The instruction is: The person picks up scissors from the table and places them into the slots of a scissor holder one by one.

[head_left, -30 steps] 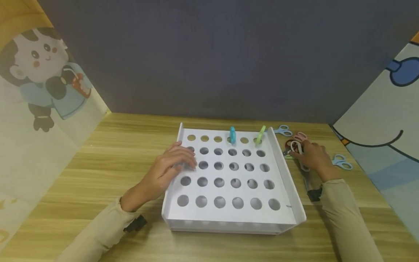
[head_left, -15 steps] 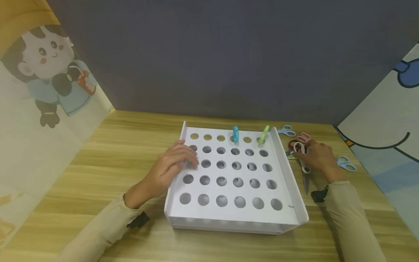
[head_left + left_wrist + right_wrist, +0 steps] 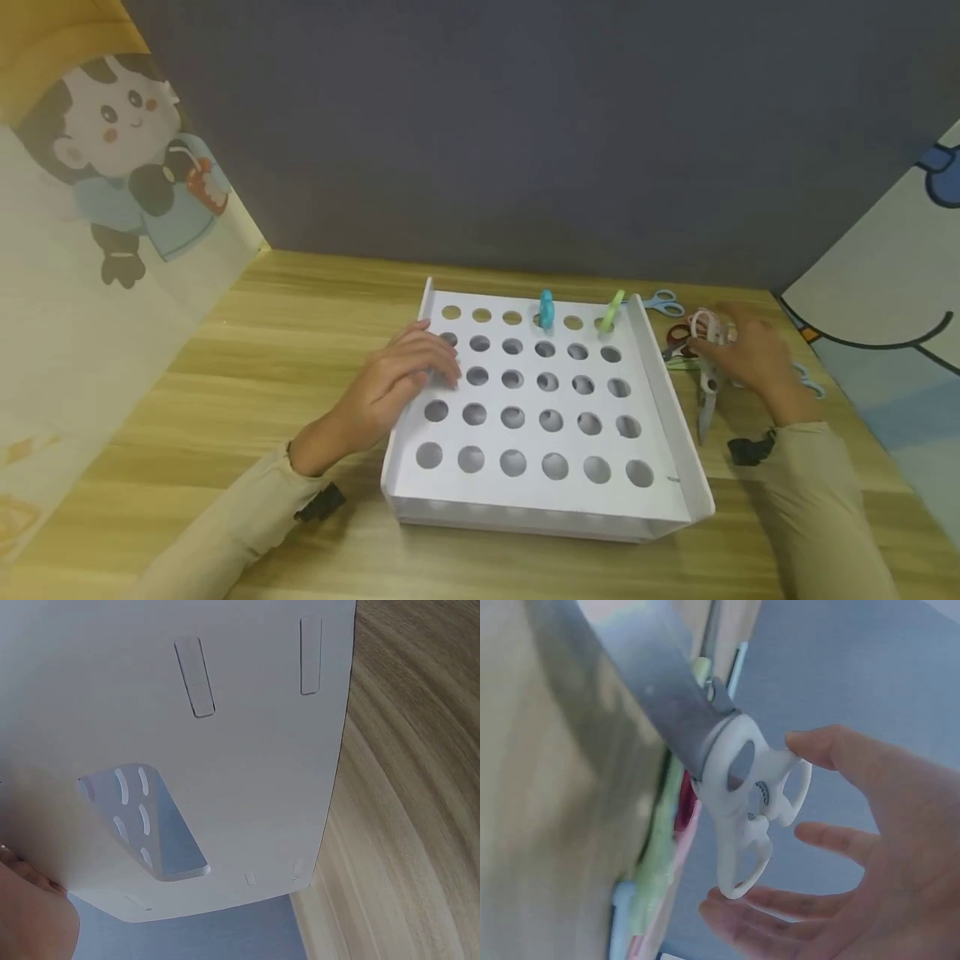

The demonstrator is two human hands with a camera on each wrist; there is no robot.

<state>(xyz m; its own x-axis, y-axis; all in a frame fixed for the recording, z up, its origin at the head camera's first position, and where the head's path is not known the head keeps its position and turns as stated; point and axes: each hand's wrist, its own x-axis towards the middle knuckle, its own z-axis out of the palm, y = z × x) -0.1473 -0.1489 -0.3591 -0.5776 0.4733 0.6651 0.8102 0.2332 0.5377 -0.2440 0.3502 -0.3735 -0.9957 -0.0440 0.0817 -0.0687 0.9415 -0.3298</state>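
Note:
My right hand (image 3: 753, 354) pinches the white handles of a pair of scissors (image 3: 739, 780), thumb on one loop and fingertips at the other. Their blades point down toward the table in the head view. A white rack (image 3: 532, 440) with rows of round holes stands in the middle. My left hand (image 3: 397, 367) rests on the rack's left side, fingers loosely bent over the edge; in the left wrist view only a part of it shows by the side panel (image 3: 255, 772). Teal handles (image 3: 547, 309) and light green handles (image 3: 612, 311) stick up from the rack's back row.
Right of the rack lie scissors with blue handles (image 3: 666, 303) and dark red handles (image 3: 678, 335). More light blue handles (image 3: 810, 381) are partly hidden behind the right wrist. A grey panel (image 3: 487, 150) closes off the wooden table (image 3: 315, 308) at the back.
My right hand has raised the white scissors slightly from the pile, and their handles have shifted up and right. The left hand stays on the rack. The head view has shifted slightly.

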